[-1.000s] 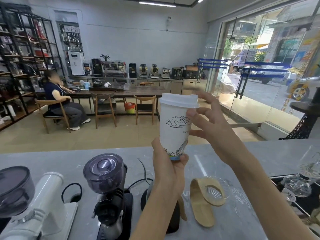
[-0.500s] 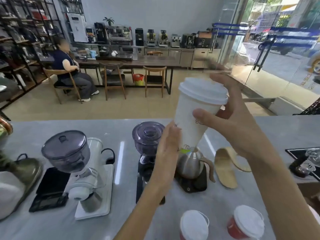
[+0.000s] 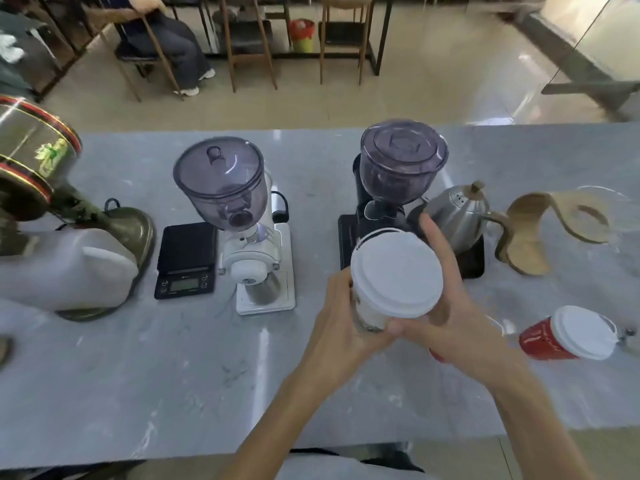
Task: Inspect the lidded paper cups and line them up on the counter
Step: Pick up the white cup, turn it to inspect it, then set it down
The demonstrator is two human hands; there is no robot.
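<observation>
Two hands, left (image 3: 337, 327) and right (image 3: 453, 320), clamp fingers round a tapered white paper cup (image 3: 394, 278) with smooth round lid, above the grey marbled desk (image 3: 173, 375).

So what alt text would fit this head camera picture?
Both hands, left hand and right hand, hold a white lidded paper cup above a grey counter. A red lidded cup stands to the right; two coffee grinders stand behind.

1. The grey marbled counter (image 3: 311, 393) carried a white grinder (image 3: 249, 244) and a black grinder (image 3: 388, 202).
2. A black scale (image 3: 185, 261) sat just beside the white grinder.
3. A steel kettle (image 3: 460, 213), a wooden stand (image 3: 530, 237) and a red lidded cup (image 3: 568, 336) stood at the right.
</observation>
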